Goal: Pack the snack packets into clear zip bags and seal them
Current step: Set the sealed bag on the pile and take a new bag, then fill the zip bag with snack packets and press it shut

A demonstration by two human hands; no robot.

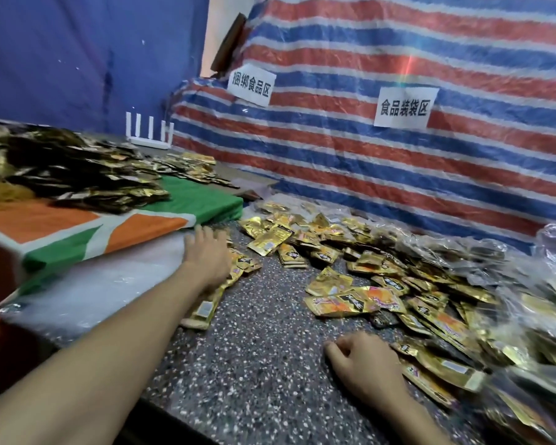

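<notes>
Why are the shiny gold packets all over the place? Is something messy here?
Yes, it is messy. The gold snack packets lie in a loose, jumbled heap across the speckled surface, tilted every way. The clear bags at the right are crumpled among them. I see nothing torn or spilled.

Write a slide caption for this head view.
Left hand reaches among gold foil snack packets on speckled table; right hand rests nearby.
</notes>
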